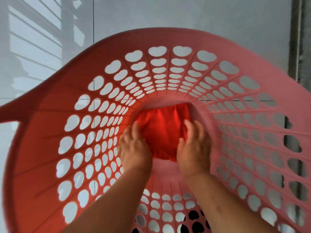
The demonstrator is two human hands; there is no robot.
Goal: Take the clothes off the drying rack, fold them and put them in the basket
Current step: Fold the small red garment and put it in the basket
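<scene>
I look straight down into a tall pink basket (pixel 50 125) with heart-shaped holes in its wall. A folded red garment (pixel 162 130) lies at the bottom. My left hand (pixel 134 148) holds its left edge, fingers curled round the cloth. At the right edge, my right hand (pixel 193 145) grips the garment the same way. Both forearms reach down inside the basket. The picture is blurred by motion.
The basket stands on a grey tiled floor (pixel 185 14). Shadows of a slatted frame fall on the floor at the upper left (pixel 33 31). A dark vertical strip (pixel 301 39) runs along the right edge. A handle (pixel 10 113) juts from the basket's left rim.
</scene>
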